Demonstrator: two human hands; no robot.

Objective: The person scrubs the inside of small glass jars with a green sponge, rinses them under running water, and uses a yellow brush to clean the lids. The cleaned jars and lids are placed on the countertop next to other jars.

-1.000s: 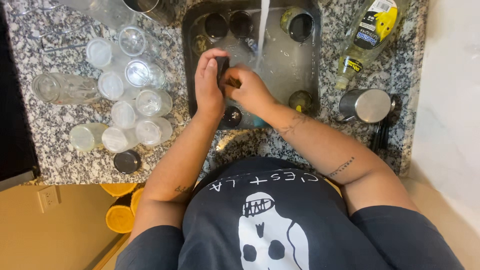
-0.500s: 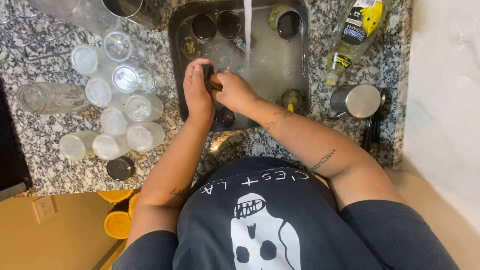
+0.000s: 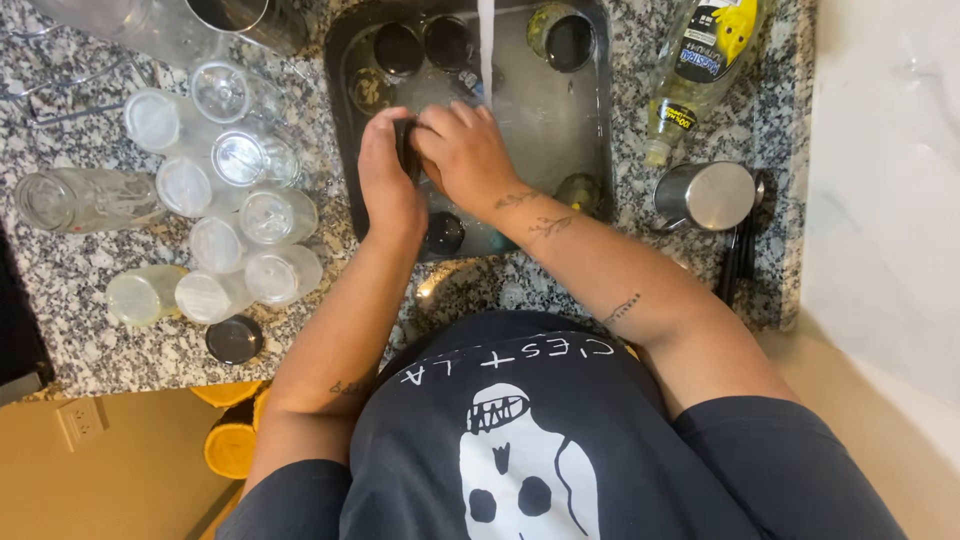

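Head view is showing both forearms reaching over the sink (image 3: 340,120), left hand (image 3: 385,185) and right hand (image 3: 465,150) curling closed, gripping one small dark lid (image 3: 405,145) between them.

The desk (image 3: 100,330) is speckled grey, black and white granite. The sink (image 3: 590,120) is dark grey, with dark round lids (image 3: 400,48) at its twelve o'clock edge. Clear jars (image 3: 240,160) stand at nine o'clock, a black lid (image 3: 234,340) at seven. The soap bottle (image 3: 695,75), at two o'clock, is clear with a yellow-and-black label. The cup (image 3: 706,196) is silver. The shirt (image 3: 520,440) is dark navy with a white skull print.
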